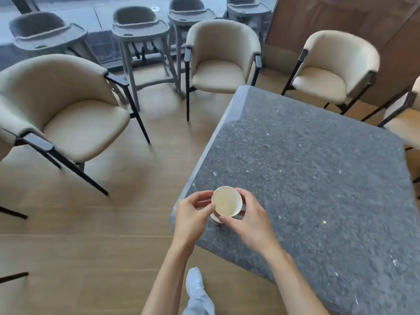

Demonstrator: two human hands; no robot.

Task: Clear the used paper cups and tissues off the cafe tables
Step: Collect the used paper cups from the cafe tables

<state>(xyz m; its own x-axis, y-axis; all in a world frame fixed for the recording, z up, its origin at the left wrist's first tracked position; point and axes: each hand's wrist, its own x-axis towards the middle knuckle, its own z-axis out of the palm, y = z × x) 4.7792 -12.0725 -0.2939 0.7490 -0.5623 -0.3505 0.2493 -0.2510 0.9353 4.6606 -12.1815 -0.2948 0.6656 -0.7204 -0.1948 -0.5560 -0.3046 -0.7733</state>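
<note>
A white paper cup (226, 201) with a pale inside is held over the near left corner of the dark grey stone table (318, 169). Below it a red-marked bottom of a cup shows, so it may sit in a stack. My right hand (247, 220) grips the cup's wall from the right and below. My left hand (193, 214) pinches its rim on the left side. No tissue is in sight on the table.
Beige armchairs stand around the table: one at the left (68, 114), one at the far middle (220, 60), one at the far right (334, 67). Grey high chairs (138, 30) line the window behind. Wooden floor lies to my left.
</note>
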